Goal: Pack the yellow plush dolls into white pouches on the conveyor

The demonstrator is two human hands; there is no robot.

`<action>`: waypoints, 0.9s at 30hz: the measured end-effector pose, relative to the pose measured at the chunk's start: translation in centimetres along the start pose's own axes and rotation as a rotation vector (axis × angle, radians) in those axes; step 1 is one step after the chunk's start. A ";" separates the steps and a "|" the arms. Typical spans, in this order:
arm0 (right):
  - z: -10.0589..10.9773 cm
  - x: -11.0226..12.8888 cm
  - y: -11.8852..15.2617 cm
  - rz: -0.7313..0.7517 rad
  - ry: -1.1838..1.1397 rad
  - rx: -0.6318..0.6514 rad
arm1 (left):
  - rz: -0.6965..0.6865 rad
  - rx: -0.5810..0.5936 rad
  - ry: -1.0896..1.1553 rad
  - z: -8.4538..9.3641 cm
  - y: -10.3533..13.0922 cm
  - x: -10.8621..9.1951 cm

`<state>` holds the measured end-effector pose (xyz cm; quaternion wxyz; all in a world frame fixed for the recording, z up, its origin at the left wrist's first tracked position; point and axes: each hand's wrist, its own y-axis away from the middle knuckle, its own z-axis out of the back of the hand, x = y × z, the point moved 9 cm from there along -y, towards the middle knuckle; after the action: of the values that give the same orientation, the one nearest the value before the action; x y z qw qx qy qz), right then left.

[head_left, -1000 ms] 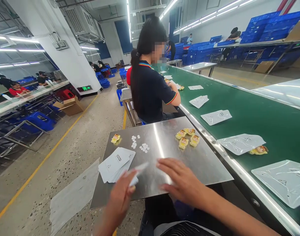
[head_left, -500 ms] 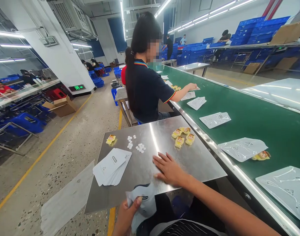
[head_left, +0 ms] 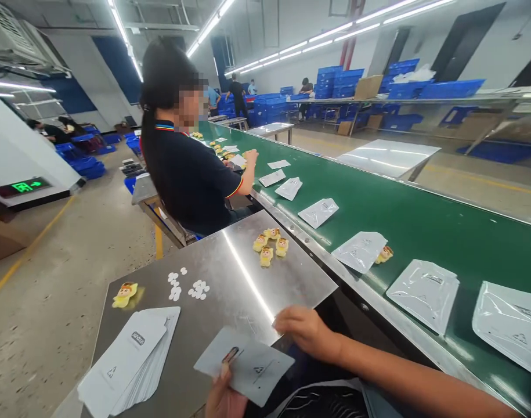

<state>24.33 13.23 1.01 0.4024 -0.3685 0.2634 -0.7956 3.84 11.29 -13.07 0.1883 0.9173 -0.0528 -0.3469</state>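
My left hand (head_left: 225, 396) is closed on a flat grey-white plastic pouch (head_left: 245, 364), thumb on its printed face, at the front edge of the metal table. To its right, my right hand (head_left: 306, 332) rests at the table's edge with fingers curled together; whatever may be in them is hidden. A fanned stack of similar pouches (head_left: 130, 354) lies left of the held one. Beyond it are a yellow doll-shaped figure (head_left: 125, 295) and small white discs (head_left: 199, 289). Several more yellow figures (head_left: 266, 255) sit at the table's far corner.
A green conveyor belt (head_left: 300, 174) with a metal rail runs along the right. Pouches (head_left: 423, 294) lie along it, and a yellow figure (head_left: 384, 254) pokes from under one. A co-worker (head_left: 187, 168) in a dark shirt sits just beyond the metal table (head_left: 230, 284).
The view has swung right. My right hand, earlier flat with fingers spread on the table, is now curled at its front edge. The left-hand pouch, formerly crumpled and upright, now lies flatter.
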 end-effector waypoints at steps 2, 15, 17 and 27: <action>4.0 -1.0 -0.8 -0.185 -0.020 -0.114 | 0.104 0.137 -0.011 -4.5 0.1 2.1; 18.4 1.7 -0.4 -0.596 -0.028 -0.266 | -0.138 0.626 -1.015 -22.5 1.8 5.6; 17.9 2.1 -0.2 -0.606 -0.068 -0.221 | -0.180 0.630 -1.076 -22.8 1.9 6.0; 15.9 3.2 0.5 -0.520 0.036 -0.088 | -0.296 0.680 -1.235 -24.5 2.9 7.4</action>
<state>35.92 8.32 11.23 0.1632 -0.4267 0.2014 -0.8665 25.62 14.51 0.33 -0.2210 0.5592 -0.1296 -0.7884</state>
